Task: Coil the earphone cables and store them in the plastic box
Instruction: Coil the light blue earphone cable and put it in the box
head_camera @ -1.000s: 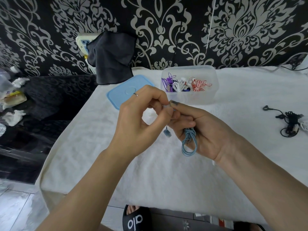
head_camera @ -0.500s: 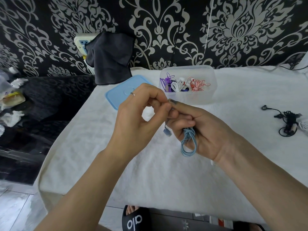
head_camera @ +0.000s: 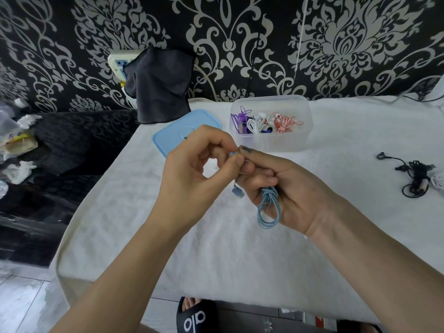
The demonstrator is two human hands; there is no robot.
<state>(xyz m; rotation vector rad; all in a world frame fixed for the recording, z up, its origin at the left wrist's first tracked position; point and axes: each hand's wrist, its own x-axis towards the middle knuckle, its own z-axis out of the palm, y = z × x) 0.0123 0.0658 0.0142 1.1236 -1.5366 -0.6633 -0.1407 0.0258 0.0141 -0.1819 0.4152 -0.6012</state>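
Observation:
My right hand [head_camera: 283,188] grips a coiled light-blue earphone cable [head_camera: 268,209], whose loops hang below the curled fingers. A blue plug [head_camera: 237,192] dangles beside them. My left hand [head_camera: 199,174] pinches a small blue end of the same cable at the right index fingertip, above the white cloth. The clear plastic box [head_camera: 271,145] stands behind the hands, open, holding purple, white and red-white coiled earphones. A black earphone tangle [head_camera: 414,175] lies on the cloth at the right.
The box's blue lid [head_camera: 173,138] lies left of the box on the white towel-covered table [head_camera: 216,248]. A dark cloth [head_camera: 161,92] hangs over a wall socket. Tissues and wrappers [head_camera: 16,150] sit on the dark surface to the left. A black slipper [head_camera: 194,317] is below the table edge.
Both hands stay close together over the cloth. My left fingers have shifted slightly at the cable's end; the coil still hangs from my right hand.

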